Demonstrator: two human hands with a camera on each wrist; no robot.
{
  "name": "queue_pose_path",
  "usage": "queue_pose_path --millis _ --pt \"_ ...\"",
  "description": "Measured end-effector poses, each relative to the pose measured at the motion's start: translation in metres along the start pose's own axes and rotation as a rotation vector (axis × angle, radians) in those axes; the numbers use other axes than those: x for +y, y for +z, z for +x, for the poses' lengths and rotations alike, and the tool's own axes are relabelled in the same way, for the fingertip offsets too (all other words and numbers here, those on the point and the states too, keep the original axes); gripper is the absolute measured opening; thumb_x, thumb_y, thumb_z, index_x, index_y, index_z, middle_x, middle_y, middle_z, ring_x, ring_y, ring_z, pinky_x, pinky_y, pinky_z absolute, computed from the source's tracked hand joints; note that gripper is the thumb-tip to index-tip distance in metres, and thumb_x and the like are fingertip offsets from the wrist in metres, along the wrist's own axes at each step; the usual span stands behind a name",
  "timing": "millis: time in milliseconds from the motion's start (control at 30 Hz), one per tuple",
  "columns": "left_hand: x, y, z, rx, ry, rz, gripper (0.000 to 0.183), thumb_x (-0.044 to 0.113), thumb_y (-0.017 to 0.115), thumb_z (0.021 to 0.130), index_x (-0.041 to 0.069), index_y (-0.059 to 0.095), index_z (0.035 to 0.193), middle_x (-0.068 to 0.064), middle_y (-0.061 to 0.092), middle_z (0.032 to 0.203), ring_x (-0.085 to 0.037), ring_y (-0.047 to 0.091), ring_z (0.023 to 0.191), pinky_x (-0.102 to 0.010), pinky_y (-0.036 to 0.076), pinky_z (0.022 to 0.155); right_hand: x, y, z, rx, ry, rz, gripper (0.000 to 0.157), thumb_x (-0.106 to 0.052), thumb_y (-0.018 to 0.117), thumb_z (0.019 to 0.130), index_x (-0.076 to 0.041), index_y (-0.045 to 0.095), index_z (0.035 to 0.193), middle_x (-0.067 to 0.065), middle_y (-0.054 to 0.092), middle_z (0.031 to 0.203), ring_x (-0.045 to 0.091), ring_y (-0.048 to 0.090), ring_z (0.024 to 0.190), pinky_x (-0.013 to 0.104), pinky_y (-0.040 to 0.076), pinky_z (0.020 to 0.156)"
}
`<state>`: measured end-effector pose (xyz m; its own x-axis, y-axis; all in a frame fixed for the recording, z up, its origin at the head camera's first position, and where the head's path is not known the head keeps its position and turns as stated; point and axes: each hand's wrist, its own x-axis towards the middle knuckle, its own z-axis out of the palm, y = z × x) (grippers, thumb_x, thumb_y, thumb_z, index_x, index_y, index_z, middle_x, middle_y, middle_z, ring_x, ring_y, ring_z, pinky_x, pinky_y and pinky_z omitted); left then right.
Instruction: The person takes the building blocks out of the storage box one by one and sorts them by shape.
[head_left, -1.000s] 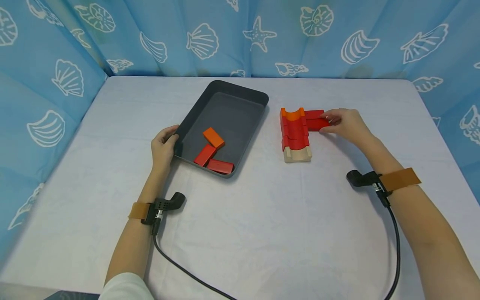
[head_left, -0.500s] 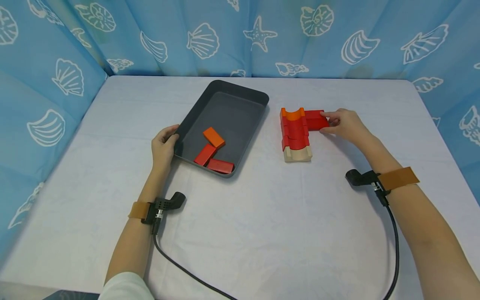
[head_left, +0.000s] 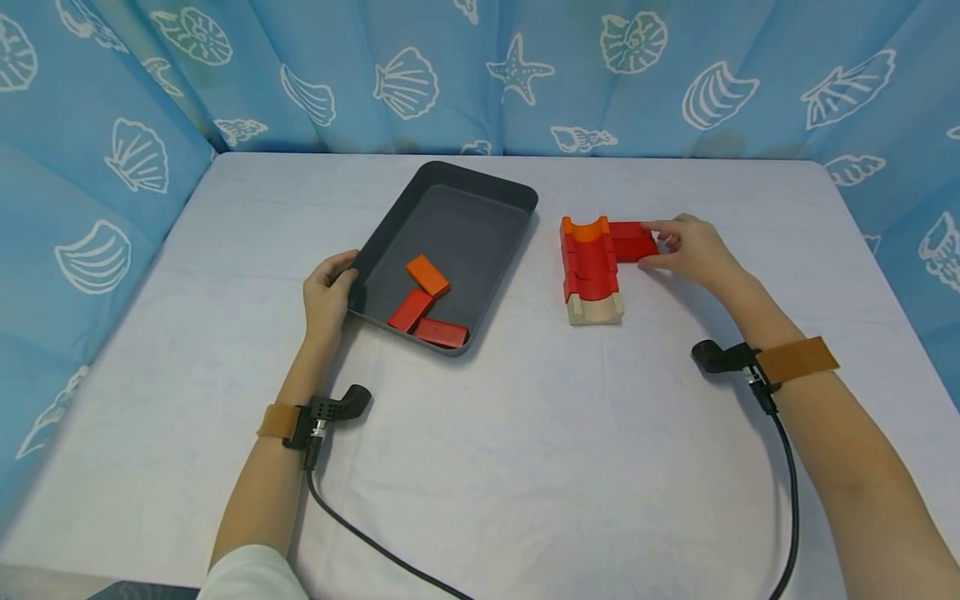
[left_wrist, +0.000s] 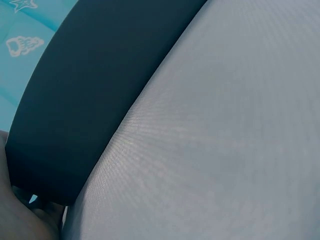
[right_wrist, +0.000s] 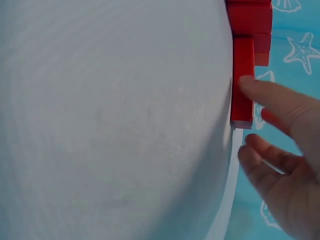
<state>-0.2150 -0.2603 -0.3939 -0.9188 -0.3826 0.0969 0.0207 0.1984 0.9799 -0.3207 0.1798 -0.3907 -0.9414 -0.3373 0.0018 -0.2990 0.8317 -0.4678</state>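
We see the left hand (head_left: 326, 287) clamped on the nine o'clock side of a dark grey, round-cornered tray (head_left: 480, 217), and the right hand (head_left: 693, 246) pinching a glossy, oblong red block (head_left: 632, 240) that touches the two o'clock side of a grooved red-and-orange stack (head_left: 590, 265). The white-clothed worktop (head_left: 562, 442) meets a blue, shell-printed curtain (head_left: 465, 79) at twelve o'clock.

A dark gray tray (head_left: 465, 218) lies slantwise, gripped at its near-left corner by the left hand (head_left: 327, 287), with 1 orange block (head_left: 428, 276) and 2 red blocks (head_left: 411, 311) inside, as the right hand (head_left: 692, 247) pinches another red block (head_left: 630, 241) beside a grooved red, orange and pale assembly (head_left: 592, 271).
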Motion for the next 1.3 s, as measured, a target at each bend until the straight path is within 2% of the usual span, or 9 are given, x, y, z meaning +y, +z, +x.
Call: queue_pose_path --millis 133,233,333,400,533,700,933,1000,1300 --pt "-0.005 0.000 0.003 0.001 -0.007 -0.002 0.030 -0.003 0.047 0.086 -0.009 0.056 0.113 -0.019 0.056 0.110 -0.014 0.051 0.094 -0.023 0.037 0.081 -0.003 0.000 0.001 0.044 -0.021 0.015 0.056 -0.021 0.069 0.078 -0.002 0.049 0.126 0.021 0.048 0.101 0.034 0.046 0.088 0.041 0.047 0.067" --pt "-0.017 -0.001 0.009 0.001 0.001 -0.019 0.029 -0.002 0.049 0.086 -0.006 0.058 0.113 -0.017 0.057 0.109 -0.013 0.051 0.094 -0.023 0.037 0.080 -0.005 0.001 0.004 0.079 -0.027 0.015 0.056 -0.028 0.067 0.080 -0.006 0.048 0.128 0.017 0.050 0.105 0.029 0.049 0.088 0.032 0.047 0.062" --pt "-0.029 -0.002 0.016 0.006 0.010 -0.024 0.028 0.000 0.050 0.086 -0.003 0.060 0.112 -0.015 0.058 0.108 -0.013 0.052 0.093 -0.023 0.038 0.080 -0.010 0.002 0.007 0.093 -0.026 0.042 0.057 -0.033 0.066 0.080 -0.009 0.048 0.129 0.016 0.052 0.109 0.028 0.051 0.090 0.032 0.048 0.060" --pt "-0.032 -0.002 0.017 0.010 0.016 -0.013 0.028 0.000 0.050 0.086 -0.002 0.060 0.112 -0.014 0.058 0.108 -0.012 0.052 0.093 -0.023 0.038 0.080 -0.020 0.000 0.005 0.096 -0.023 0.083 0.056 -0.030 0.066 0.080 -0.008 0.048 0.129 0.017 0.052 0.112 0.031 0.051 0.092 0.039 0.048 0.064" --pt "-0.034 -0.001 0.018 0.014 0.022 0.004 0.028 0.001 0.050 0.087 -0.002 0.060 0.112 -0.013 0.058 0.108 -0.014 0.052 0.096 -0.024 0.038 0.082 -0.043 -0.004 0.000 0.097 -0.016 0.142 0.053 -0.025 0.066 0.081 -0.005 0.049 0.127 0.018 0.052 0.113 0.031 0.051 0.092 0.044 0.046 0.071" --pt "-0.034 -0.002 0.018 0.011 0.015 0.008 0.028 0.001 0.050 0.087 -0.002 0.059 0.112 -0.013 0.058 0.109 -0.015 0.052 0.098 -0.024 0.038 0.083 -0.061 -0.007 -0.003 0.091 -0.030 0.180 0.051 -0.022 0.067 0.081 -0.005 0.050 0.126 0.017 0.054 0.112 0.028 0.052 0.090 0.036 0.046 0.071" --pt "-0.028 -0.002 0.016 0.009 0.010 -0.004 0.028 0.000 0.050 0.086 -0.003 0.059 0.112 -0.014 0.058 0.108 -0.014 0.052 0.096 -0.024 0.038 0.082 -0.077 -0.003 0.002 0.054 -0.059 0.212 0.051 -0.020 0.068 0.080 -0.004 0.050 0.125 0.016 0.054 0.113 0.026 0.052 0.089 0.035 0.047 0.072" --pt "-0.033 -0.002 0.018 0.012 0.016 -0.005 0.028 0.000 0.050 0.086 -0.003 0.060 0.112 -0.013 0.058 0.108 -0.014 0.052 0.096 -0.024 0.038 0.082 -0.083 -0.001 0.002 0.059 -0.080 0.222 0.049 -0.018 0.068 0.080 -0.003 0.052 0.123 0.016 0.055 0.111 0.026 0.052 0.088 0.034 0.047 0.070" --pt "-0.033 -0.002 0.019 0.013 0.013 0.003 0.028 0.000 0.050 0.085 -0.002 0.060 0.112 -0.013 0.058 0.109 -0.014 0.052 0.097 -0.024 0.038 0.082 -0.109 0.006 0.001 0.094 -0.201 0.288 0.045 -0.013 0.070 0.078 -0.002 0.056 0.119 0.014 0.056 0.113 0.026 0.053 0.089 0.040 0.046 0.075"
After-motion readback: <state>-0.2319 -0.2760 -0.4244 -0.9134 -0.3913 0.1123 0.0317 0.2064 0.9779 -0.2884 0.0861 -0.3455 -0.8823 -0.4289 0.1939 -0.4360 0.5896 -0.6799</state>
